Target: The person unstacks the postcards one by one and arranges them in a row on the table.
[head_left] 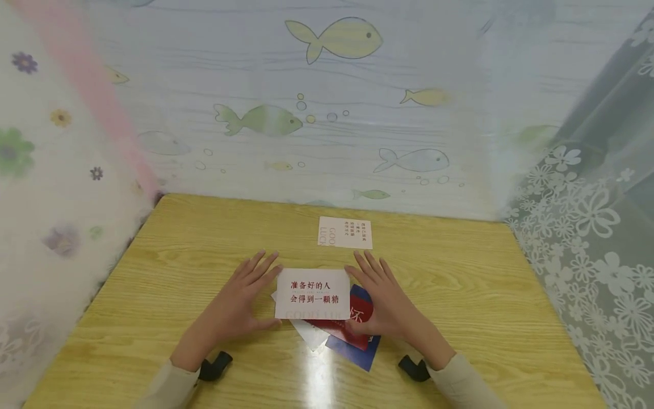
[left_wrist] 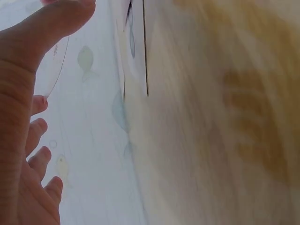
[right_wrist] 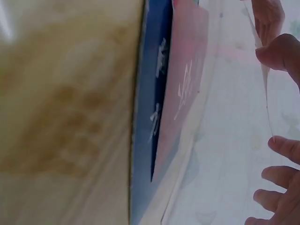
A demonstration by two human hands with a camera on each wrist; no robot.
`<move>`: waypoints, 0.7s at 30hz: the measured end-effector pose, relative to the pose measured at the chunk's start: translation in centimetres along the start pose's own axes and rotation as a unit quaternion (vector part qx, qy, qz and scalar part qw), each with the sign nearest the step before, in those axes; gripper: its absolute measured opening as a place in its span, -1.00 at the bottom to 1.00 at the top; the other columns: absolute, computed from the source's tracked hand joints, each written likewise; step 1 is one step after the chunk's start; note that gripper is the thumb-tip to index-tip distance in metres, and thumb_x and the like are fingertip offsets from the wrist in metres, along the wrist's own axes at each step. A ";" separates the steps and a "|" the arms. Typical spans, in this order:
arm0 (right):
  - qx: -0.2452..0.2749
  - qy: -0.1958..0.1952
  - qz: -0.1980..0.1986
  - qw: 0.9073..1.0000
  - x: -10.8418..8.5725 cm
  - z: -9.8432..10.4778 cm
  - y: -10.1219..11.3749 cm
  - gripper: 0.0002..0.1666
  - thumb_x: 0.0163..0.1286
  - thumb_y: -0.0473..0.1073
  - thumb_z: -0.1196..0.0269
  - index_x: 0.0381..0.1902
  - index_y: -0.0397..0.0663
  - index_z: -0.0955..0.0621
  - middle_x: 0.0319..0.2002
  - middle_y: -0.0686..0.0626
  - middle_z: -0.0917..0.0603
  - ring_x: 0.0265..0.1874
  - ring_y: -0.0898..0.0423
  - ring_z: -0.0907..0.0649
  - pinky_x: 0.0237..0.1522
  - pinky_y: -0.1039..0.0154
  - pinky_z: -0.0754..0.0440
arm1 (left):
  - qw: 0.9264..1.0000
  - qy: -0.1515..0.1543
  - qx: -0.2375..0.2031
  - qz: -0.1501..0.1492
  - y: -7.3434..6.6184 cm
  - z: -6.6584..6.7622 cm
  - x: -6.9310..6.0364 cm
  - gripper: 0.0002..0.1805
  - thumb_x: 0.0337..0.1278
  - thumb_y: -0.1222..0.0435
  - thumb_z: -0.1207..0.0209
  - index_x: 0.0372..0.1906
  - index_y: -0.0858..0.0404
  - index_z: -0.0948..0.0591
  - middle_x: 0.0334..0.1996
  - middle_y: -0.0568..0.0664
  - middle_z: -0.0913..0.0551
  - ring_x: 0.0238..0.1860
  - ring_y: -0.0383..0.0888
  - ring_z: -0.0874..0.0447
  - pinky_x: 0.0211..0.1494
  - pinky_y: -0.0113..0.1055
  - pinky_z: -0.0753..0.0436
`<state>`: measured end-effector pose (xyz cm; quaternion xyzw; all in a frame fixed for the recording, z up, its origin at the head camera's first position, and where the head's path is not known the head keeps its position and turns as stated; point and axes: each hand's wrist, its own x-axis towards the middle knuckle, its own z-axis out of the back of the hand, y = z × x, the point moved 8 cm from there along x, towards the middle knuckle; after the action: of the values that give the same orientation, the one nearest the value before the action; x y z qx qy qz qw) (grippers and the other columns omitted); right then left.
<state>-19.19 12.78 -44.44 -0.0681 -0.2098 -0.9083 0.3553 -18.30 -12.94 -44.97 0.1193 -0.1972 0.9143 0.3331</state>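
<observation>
A white card (head_left: 311,307) with red Chinese writing is held level between both hands. My left hand (head_left: 235,304) grips its left short edge, index finger at the upper corner and thumb at the lower. My right hand (head_left: 390,307) grips the right short edge the same way, the other fingers spread. In the left wrist view my left hand (left_wrist: 23,117) has its index fingertip on the card (left_wrist: 54,65). The right wrist view shows the card edge-on between thumb and index finger of my right hand (right_wrist: 286,187). Below it are a red card (head_left: 337,331) and a blue card (head_left: 352,355).
A pale card (head_left: 344,233) with writing lies farther back on the wooden table (head_left: 204,227). Part of another white card (head_left: 309,334) shows under the held one. Fish-printed cloth (head_left: 327,125) hangs behind the table, and lace (head_left: 587,272) covers the right side.
</observation>
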 end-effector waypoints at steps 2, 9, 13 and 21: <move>-0.004 0.004 0.001 1.000 0.9 -0.3 -0.2 0.25 -0.05 0.24 -0.57 0.52 -0.09 -0.32 0.63 -0.15 -0.04 0.61 -0.22 -0.02 0.56 -0.31 -0.01 | 1.000 -0.004 0.008 0.005 0.5 0.3 0.2 0.19 -0.32 -0.06 -0.62 0.51 0.26 -0.35 0.60 0.10 -0.17 0.58 0.22 -0.08 0.64 0.13 -0.04; -0.020 0.021 -0.007 1.000 4.4 -1.1 -1.1 0.22 -0.01 0.26 -0.51 0.55 -0.03 -0.29 0.64 -0.16 -0.03 0.62 -0.18 0.00 0.58 -0.28 0.00 | 0.999 -0.004 0.035 0.019 2.6 1.6 1.2 0.17 -0.32 -0.01 -0.63 0.49 0.30 -0.36 0.59 0.15 -0.18 0.58 0.25 -0.07 0.55 0.28 -0.12; -0.024 0.025 -0.016 0.999 6.0 -1.4 -1.7 0.22 -0.02 0.27 -0.50 0.55 -0.01 -0.29 0.62 -0.17 -0.08 0.62 -0.20 -0.04 0.58 -0.27 -0.02 | 0.999 0.005 0.017 0.030 4.2 1.9 1.9 0.18 -0.30 0.02 -0.64 0.52 0.27 -0.33 0.59 0.17 -0.16 0.60 0.24 -0.02 0.53 0.34 -0.12; 0.010 0.035 -0.034 0.999 8.3 -2.5 -3.5 0.25 -0.06 0.24 -0.54 0.54 -0.04 -0.31 0.59 -0.21 -0.16 0.59 -0.26 -0.12 0.57 -0.28 -0.02 | 0.995 0.049 -0.051 0.068 7.2 1.0 3.7 0.15 -0.22 0.14 -0.63 0.55 0.30 -0.28 0.59 0.25 -0.11 0.59 0.34 0.04 0.53 0.41 0.00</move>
<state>-27.64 8.89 -45.64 -0.0251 -0.2089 -0.9195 0.3320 -25.70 -16.33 -44.81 0.0439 -0.2348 0.9281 0.2854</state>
